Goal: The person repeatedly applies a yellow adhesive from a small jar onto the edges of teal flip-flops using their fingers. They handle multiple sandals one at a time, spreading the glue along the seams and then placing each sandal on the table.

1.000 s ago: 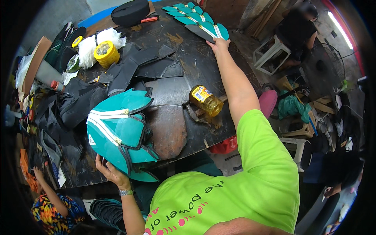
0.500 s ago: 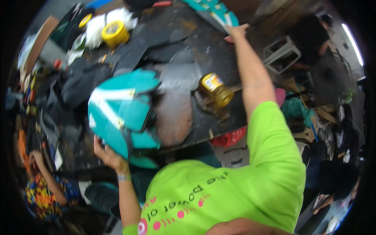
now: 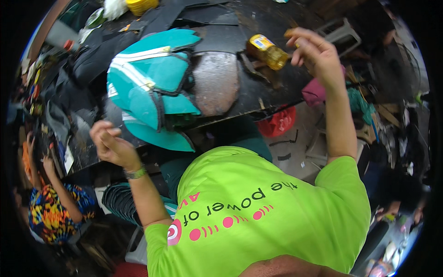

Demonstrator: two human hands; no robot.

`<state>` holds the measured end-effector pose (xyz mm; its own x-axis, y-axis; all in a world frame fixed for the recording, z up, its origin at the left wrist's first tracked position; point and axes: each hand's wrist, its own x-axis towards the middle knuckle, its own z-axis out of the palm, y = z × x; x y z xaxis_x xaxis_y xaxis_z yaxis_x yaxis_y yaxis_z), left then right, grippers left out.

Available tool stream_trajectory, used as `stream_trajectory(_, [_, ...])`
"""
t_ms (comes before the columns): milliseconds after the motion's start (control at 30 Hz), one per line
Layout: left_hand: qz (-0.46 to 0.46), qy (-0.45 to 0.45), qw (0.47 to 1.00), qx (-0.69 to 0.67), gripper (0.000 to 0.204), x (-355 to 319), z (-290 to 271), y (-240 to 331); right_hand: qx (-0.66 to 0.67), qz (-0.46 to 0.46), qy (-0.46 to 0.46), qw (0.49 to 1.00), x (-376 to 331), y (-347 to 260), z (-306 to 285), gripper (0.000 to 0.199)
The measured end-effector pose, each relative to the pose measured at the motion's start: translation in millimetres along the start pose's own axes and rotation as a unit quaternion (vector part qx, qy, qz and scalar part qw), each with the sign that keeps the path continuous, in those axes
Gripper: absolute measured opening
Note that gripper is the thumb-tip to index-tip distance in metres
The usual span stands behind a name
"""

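Right hand (image 3: 318, 57), fingers apart, upper right: a careless swing could knock that amber jar (image 3: 267, 51)! Left hand (image 3: 113, 145), half-open, empty, centre left, beside teal panels (image 3: 138, 97).

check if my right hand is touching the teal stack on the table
Apart: the head view plainly shows a wide gap between the right hand and the teal stack, with the jar lying between.

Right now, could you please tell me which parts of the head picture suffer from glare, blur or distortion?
Head view, glare: a pale sheen on the brown slab; head view, blur: the left hand and right hand look slightly soft; head view, distortion: the fisheye picture is rounded, with black corners.
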<state>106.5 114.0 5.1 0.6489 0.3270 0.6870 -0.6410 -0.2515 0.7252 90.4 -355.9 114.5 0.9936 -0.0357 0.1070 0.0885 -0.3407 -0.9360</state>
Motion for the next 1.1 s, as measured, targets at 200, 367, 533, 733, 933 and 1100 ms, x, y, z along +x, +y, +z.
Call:
stream_trajectory(200, [0.092, -0.369, 0.906, 0.183, 0.049, 95.3, 87.7, -5.7, -0.319, 0.052, -0.042, 0.945, -67.9, -0.6, 56.5, 0.045])
stream_trajectory(367, [0.008, -0.557, 0.789, 0.260, 0.078, 130.1, 137.6, -43.8, -0.392, 0.032, 0.019, 0.919, -63.7, 12.8, 64.9, 0.047])
stream_trajectory(533, [0.023, -0.581, 0.775, 0.247, 0.084, 139.3, 143.5, -53.6, -0.296, 0.064, 0.062, 0.951, -58.6, 19.4, 59.2, 0.042])
stream_trajectory(733, [0.092, -0.485, 0.836, 0.240, 0.071, 138.5, 134.4, -29.1, -0.381, 0.098, 0.087, 0.915, -49.3, 37.1, 57.3, 0.054])
stream_trajectory(933, [-0.039, -0.474, 0.877, 0.065, 0.042, 179.8, 84.3, 16.2, -0.449, 0.109, 0.034, 0.886, -43.3, 46.8, 57.8, 0.054])
stream_trajectory(1100, [-0.261, -0.290, 0.920, -0.039, 0.039, 160.4, 33.4, 33.9, -0.395, 0.108, 0.043, 0.912, -44.8, 45.0, 58.4, 0.052])
